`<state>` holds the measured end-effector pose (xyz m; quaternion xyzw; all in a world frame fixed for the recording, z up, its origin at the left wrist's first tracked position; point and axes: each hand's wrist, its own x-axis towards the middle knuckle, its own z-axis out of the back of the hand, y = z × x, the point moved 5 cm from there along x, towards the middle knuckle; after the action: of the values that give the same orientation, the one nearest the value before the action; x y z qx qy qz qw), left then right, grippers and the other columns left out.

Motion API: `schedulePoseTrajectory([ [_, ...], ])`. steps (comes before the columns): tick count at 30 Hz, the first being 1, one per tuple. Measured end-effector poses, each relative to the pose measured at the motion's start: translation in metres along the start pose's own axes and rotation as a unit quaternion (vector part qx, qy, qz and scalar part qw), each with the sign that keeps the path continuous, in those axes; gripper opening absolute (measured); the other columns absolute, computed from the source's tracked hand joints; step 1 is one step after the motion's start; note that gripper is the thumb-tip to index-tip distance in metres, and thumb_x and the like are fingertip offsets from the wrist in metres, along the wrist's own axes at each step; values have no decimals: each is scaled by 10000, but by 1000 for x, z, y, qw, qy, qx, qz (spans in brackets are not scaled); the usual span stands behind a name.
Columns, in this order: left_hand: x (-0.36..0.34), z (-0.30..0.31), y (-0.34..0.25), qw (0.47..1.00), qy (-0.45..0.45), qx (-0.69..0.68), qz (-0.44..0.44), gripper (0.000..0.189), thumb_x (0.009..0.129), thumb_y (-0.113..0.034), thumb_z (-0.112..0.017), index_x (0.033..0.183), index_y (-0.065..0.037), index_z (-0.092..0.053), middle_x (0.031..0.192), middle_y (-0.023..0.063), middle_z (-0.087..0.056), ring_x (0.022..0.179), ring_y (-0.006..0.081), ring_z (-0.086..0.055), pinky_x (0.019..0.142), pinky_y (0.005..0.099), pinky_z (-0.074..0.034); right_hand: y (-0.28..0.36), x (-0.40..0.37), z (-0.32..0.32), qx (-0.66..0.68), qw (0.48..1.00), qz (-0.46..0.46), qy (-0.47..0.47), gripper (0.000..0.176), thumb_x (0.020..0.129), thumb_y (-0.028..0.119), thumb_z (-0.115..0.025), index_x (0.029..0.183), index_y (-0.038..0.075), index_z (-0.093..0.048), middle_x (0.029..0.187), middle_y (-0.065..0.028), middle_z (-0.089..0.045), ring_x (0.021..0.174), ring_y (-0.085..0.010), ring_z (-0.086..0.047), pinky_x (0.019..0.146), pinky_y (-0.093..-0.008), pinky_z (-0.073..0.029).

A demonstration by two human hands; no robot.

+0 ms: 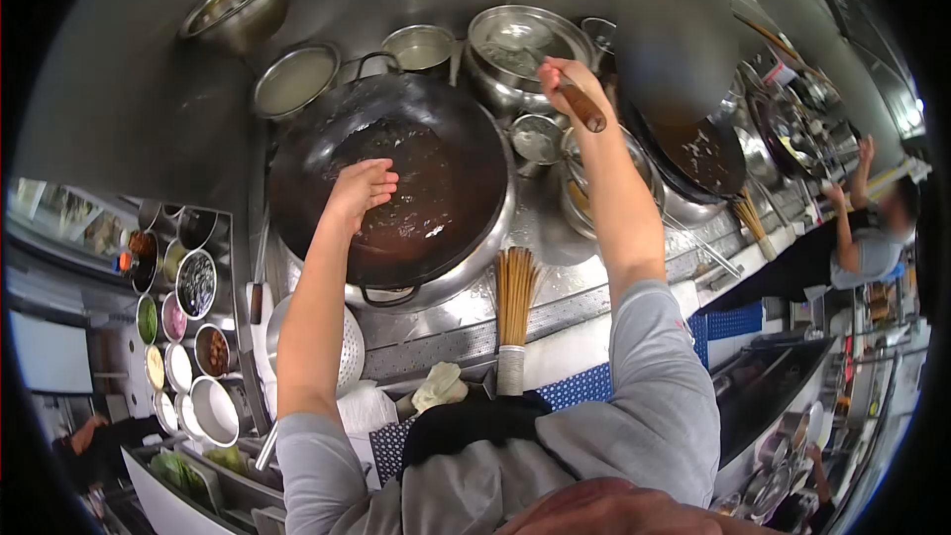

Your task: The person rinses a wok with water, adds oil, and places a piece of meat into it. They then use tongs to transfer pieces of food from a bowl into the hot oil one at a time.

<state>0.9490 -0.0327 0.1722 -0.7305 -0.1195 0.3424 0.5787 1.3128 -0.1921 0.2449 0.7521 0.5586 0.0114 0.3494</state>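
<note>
Head view: holds the left hand (365,194) open over the wide wok (446,154), fingers close together, thumb slightly apart, gripping nothing. Grips a wooden-handled utensil (584,109) in the right hand (573,82), fingers wrapped around the handle near the steel pot (478,52); shows brown wood below the fist and metal running toward the pot, too indistinct at the far end to tell its shape.

Sits left of center on the range, the wok. Looks black and deep, glossy along the far wall, with dark, reddish-brown reflections and small bright glints toward the bottom. Curves into a thin, round rim — with one loop handle (377,61) at the far side and another (389,297) at the near side.

Leaves open room above the wok, between the left hand and the right-hand rim. Narrows beyond that rim, with a small pot (536,139) just beside it and the steel pot farther back. Stands a bamboo brush (514,297) near the front right edge — bristles toward the range. Lies farther right, a second wok (701,157), well apart from the left hand.
</note>
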Motion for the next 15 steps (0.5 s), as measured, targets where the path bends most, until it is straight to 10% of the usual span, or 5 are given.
schedulePoseTrajectory([
  [15,93,-75,-72,959,46,-277,-43,382,1024,-235,-397,1189,101,-476,1097,246,-598,948,332,-634,834,451,-558,-179,-78,-111,82,976,-129,154,138,984,153,-468,946,28,-512,735,-22,-540,494,-82,-480,416,-201,-411],
])
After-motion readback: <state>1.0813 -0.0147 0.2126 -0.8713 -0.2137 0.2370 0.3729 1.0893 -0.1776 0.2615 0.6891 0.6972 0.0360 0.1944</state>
